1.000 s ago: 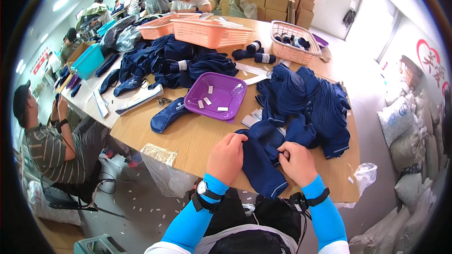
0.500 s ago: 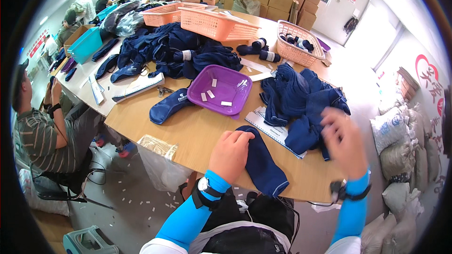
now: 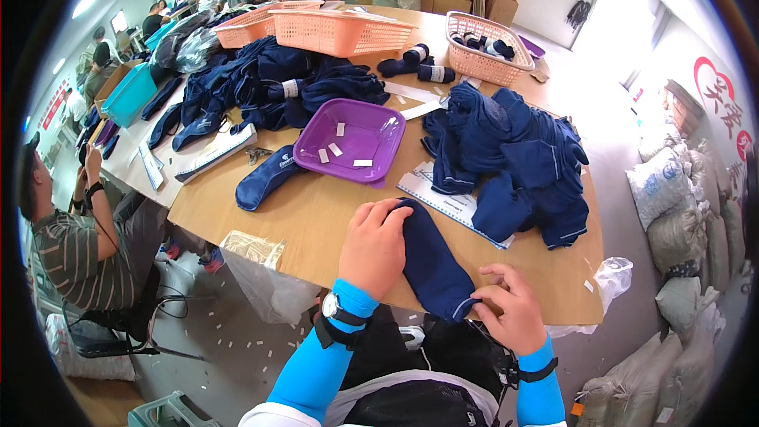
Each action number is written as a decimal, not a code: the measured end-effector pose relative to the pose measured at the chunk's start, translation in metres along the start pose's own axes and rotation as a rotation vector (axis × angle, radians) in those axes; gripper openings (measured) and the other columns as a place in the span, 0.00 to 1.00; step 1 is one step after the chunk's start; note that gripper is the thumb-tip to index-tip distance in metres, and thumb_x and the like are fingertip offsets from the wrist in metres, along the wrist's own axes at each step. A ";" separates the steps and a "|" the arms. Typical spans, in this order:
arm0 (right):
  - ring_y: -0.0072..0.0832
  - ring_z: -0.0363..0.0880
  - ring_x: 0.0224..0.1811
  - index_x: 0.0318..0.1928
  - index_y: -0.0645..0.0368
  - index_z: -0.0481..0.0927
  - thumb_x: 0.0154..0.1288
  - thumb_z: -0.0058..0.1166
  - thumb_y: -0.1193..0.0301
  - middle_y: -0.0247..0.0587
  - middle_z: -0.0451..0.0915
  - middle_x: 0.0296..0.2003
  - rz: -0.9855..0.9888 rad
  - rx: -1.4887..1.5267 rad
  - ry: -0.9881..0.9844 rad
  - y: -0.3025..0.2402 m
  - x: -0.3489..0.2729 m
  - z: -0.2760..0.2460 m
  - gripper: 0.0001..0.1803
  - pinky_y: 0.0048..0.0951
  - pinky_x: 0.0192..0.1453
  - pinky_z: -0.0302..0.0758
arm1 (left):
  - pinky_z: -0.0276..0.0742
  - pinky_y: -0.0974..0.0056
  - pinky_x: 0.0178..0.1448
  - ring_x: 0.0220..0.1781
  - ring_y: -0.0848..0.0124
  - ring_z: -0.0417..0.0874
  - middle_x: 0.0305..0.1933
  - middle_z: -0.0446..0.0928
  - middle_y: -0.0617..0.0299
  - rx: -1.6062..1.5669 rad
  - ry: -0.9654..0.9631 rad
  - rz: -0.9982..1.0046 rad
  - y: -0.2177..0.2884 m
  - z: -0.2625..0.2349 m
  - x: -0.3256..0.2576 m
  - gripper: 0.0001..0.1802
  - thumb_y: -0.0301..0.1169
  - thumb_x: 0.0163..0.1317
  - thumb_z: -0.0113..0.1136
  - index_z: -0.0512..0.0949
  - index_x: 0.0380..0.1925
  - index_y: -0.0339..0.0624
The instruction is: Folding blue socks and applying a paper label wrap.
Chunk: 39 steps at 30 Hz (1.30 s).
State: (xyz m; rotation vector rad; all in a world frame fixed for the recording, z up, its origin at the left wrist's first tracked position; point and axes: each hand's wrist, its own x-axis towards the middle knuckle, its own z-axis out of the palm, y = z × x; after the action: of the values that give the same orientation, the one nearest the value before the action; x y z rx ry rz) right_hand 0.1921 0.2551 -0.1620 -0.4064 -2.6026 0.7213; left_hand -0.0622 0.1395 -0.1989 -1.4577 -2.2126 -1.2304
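Note:
A navy sock (image 3: 433,265) lies flat along the table's front edge, slanting toward me with its pale-lined cuff nearest. My left hand (image 3: 373,247) closes over its far end, fingers curled at the fabric. At the cuff, my right hand (image 3: 510,307) pinches the corner between thumb and forefinger. Just beyond the sock lie white printed cards (image 3: 437,194), partly under a heap of navy socks (image 3: 514,142). A purple tray (image 3: 310,130) with several small white labels stands farther left, overlapping another navy sock (image 3: 265,182).
Peach plastic baskets (image 3: 348,35) stand at the back, beside a large pile of navy socks (image 3: 261,83). A basket of banded socks (image 3: 494,67) is at the far right. A seated co-worker (image 3: 75,245) is at left. Stuffed sacks (image 3: 672,229) line the right wall.
My right hand has come down and left from beside the sock heap to the sock's cuff. My left hand stays on the far end. The view has shifted slightly.

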 end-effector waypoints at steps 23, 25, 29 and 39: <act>0.44 0.83 0.68 0.37 0.58 0.85 0.55 0.66 0.77 0.43 0.86 0.63 -0.241 -0.200 0.000 -0.011 0.011 -0.006 0.08 0.43 0.65 0.79 | 0.74 0.50 0.72 0.65 0.48 0.78 0.67 0.81 0.56 0.124 -0.078 -0.019 0.005 -0.005 -0.002 0.19 0.24 0.68 0.62 0.83 0.58 0.36; 0.46 0.82 0.69 0.40 0.59 0.86 0.55 0.66 0.76 0.44 0.85 0.64 -0.185 -0.170 -0.113 -0.030 0.012 -0.024 0.10 0.44 0.67 0.78 | 0.73 0.49 0.72 0.66 0.48 0.77 0.68 0.80 0.58 0.154 -0.072 -0.030 0.008 -0.006 -0.003 0.19 0.24 0.66 0.63 0.83 0.58 0.37; 0.53 0.74 0.76 0.57 0.59 0.84 0.58 0.69 0.74 0.50 0.80 0.69 -0.133 -0.035 0.050 -0.065 0.002 -0.072 0.24 0.48 0.76 0.73 | 0.71 0.46 0.72 0.70 0.49 0.75 0.70 0.79 0.61 0.144 -0.022 0.122 0.030 -0.021 0.007 0.21 0.24 0.61 0.64 0.85 0.56 0.42; 0.47 0.68 0.80 0.70 0.53 0.79 0.63 0.70 0.69 0.39 0.72 0.77 -0.173 -0.207 -0.234 -0.017 -0.007 0.016 0.33 0.53 0.81 0.68 | 0.59 0.39 0.79 0.85 0.39 0.57 0.82 0.66 0.49 0.410 -0.106 -0.135 0.035 -0.002 -0.007 0.27 0.32 0.63 0.61 0.82 0.62 0.36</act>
State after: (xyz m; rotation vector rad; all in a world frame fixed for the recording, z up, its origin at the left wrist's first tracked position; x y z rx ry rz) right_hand 0.1880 0.2315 -0.1669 -0.1601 -2.9009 0.4665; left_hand -0.0298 0.1392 -0.1837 -1.2512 -2.4792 -0.6836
